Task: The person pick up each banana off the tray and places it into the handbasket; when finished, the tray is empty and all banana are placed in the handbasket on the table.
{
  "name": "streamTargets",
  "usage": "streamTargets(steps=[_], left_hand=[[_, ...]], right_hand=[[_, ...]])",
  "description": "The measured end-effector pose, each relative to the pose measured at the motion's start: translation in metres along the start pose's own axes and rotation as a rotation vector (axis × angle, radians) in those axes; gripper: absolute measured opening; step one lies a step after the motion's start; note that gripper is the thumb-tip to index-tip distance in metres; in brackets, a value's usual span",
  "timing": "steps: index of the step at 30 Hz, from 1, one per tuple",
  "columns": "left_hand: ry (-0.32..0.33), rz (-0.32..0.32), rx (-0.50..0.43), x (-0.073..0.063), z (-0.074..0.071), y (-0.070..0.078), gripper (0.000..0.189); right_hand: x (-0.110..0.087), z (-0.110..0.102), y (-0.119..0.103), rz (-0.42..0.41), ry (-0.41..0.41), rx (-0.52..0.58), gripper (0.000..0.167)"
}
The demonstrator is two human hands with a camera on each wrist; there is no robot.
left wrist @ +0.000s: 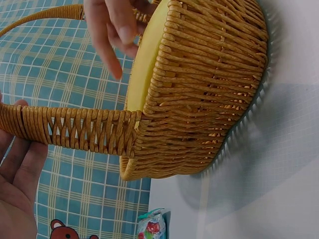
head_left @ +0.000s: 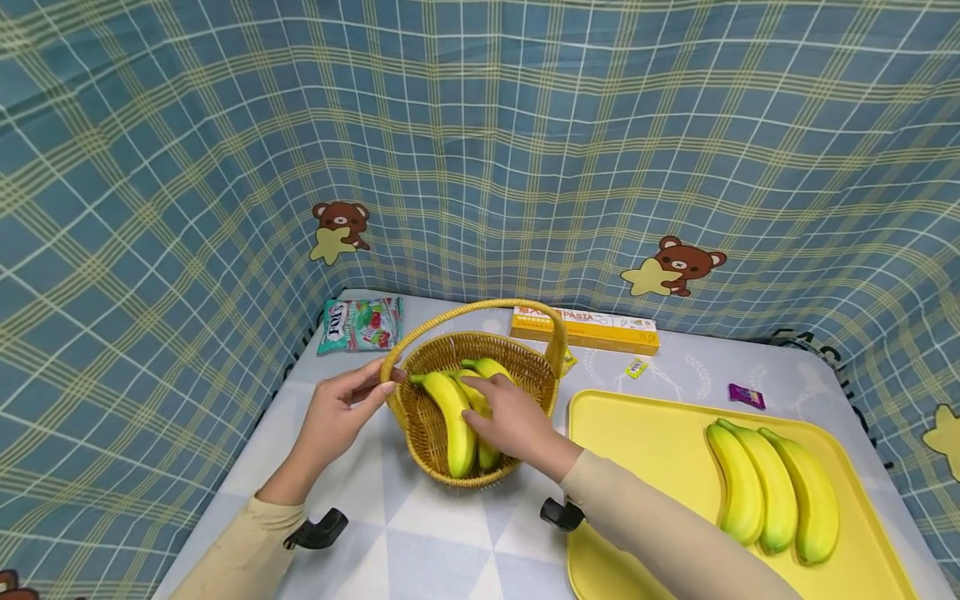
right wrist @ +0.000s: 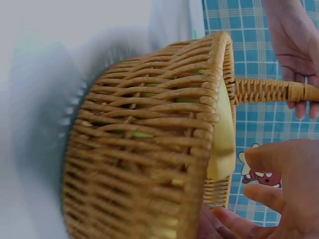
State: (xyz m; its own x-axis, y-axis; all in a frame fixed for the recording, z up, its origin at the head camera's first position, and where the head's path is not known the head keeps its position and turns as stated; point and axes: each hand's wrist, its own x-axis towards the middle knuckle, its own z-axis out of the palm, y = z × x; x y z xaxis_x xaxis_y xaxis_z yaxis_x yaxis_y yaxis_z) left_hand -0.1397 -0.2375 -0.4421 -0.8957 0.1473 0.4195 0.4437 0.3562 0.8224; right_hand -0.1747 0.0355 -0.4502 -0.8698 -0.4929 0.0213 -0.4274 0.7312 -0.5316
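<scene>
Backed and flanked by blue plaid fabric curtains (head_left: 465, 150) printed with brown cartoon bears (head_left: 686, 260); laid below with grey-and-white patterned tablecloth (head_left: 420, 546).

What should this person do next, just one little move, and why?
I'd probably lift the right hand gently clear of the basket: its fingers look loosely spread over the bananas lying inside, three more bananas lie on the yellow tray, and the left hand holds the handle, which should keep things steady.
</scene>
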Motion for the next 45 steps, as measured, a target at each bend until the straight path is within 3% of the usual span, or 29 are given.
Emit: streamTargets(steps=[6,13,20,30,34,38,45], left_hand=[[0.001,-0.011,-0.005,0.0,0.0,0.0,0.038],[-0.006,-0.004,-0.002,0.0,0.0,0.0,0.037],[-0.001,-0.002,-0.009,-0.001,-0.002,0.0,0.036],[0.006,0.025,-0.012,0.0,0.001,0.001,0.036],[0.003,0.024,-0.012,0.0,0.001,0.001,0.036],[0.003,0.032,-0.01,-0.001,0.0,0.0,0.036],[-0.007,0.03,-0.016,0.0,0.0,-0.001,0.036]], right_hand=[[-0.032,-0.016,0.012,0.001,0.066,0.036,0.051],[-0.083,-0.042,0.042,0.029,0.167,-0.03,0.051],[-0.137,-0.076,0.087,0.219,0.125,-0.114,0.055],[-0.198,-0.111,0.186,0.487,0.05,-0.22,0.067],[-0.211,-0.114,0.21,0.582,-0.013,-0.21,0.074],[-0.211,-0.109,0.217,0.621,-0.053,-0.206,0.079],[-0.201,-0.088,0.204,0.525,-0.001,-0.196,0.074]])
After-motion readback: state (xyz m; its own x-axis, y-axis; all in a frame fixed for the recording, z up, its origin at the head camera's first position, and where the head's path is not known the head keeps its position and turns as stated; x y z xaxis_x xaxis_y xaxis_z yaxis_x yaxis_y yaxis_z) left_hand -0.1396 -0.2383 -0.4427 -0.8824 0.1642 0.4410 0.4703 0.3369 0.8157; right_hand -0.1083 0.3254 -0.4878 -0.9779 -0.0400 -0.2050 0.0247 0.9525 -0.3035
